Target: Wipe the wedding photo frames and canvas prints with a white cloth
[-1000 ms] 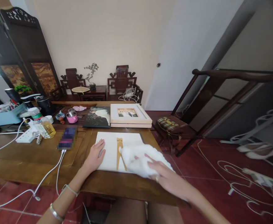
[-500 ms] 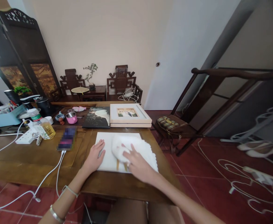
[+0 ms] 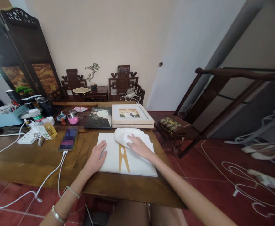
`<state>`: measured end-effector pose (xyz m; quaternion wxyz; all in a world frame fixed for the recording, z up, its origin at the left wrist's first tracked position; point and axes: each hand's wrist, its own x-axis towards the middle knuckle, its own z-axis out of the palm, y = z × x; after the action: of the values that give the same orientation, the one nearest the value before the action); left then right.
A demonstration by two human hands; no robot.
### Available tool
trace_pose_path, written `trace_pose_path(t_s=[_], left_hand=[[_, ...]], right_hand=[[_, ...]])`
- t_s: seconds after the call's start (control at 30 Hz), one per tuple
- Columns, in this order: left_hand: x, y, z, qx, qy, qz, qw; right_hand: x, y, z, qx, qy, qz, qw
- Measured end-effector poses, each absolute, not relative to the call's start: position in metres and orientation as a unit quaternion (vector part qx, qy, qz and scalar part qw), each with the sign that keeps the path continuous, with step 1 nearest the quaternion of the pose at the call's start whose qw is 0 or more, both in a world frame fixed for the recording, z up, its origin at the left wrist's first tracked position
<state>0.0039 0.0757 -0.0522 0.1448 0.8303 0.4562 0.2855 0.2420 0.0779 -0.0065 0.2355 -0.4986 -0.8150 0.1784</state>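
Observation:
A white rectangular panel (image 3: 109, 160) lies flat on the wooden table, with a tan A-shaped figure (image 3: 124, 158) on its lower middle. At its left edge rests my left hand (image 3: 97, 157), fingers stretched out on the surface and holding nothing. My right hand (image 3: 138, 146) presses on a bunched white cloth (image 3: 122, 136) with a wavy edge. The cloth covers the panel's upper right part, so what lies beneath is hidden.
Behind the panel lie a pale picture frame (image 3: 132, 113) and a dark picture with a white bird (image 3: 98, 117). Leftward are a phone (image 3: 68, 139) with white cables, a bottle (image 3: 49, 130), a power strip (image 3: 29, 137) and a pink cup (image 3: 72, 118). A wooden chair (image 3: 205, 94) stands right.
My right hand has slid the cloth away from me, toward the panel's far edge, uncovering the tan figure and lower right corner. My left hand stays in place.

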Motion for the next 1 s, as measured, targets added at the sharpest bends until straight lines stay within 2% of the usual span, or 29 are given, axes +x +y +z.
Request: trace_pose_path(t_s=[0.1,0.3,0.43,0.6,0.77,1.0], left_hand=[[0.003,0.077,-0.053,0.829,0.452,0.293,0.148],[0.001,0.078,-0.054,0.84,0.432,0.295,0.144],[0.002,0.077,-0.054,0.833,0.45,0.29,0.142],[0.003,0.076,-0.054,0.831,0.448,0.296,0.143],[0.002,0.077,-0.054,0.833,0.442,0.303,0.141],[0.004,0.076,-0.054,0.833,0.451,0.293,0.133]], right_hand=[[0.214,0.07,-0.007,-0.482,-0.831,0.155,0.229],[0.216,-0.003,0.005,-0.353,-0.907,0.17,0.154],[0.255,-0.017,0.002,-0.426,-0.872,0.192,0.147],[0.295,0.036,-0.014,-0.543,-0.812,0.131,0.171],[0.288,0.067,-0.018,-0.525,-0.826,0.107,0.175],[0.275,-0.026,-0.003,-0.425,-0.886,0.13,0.131]])
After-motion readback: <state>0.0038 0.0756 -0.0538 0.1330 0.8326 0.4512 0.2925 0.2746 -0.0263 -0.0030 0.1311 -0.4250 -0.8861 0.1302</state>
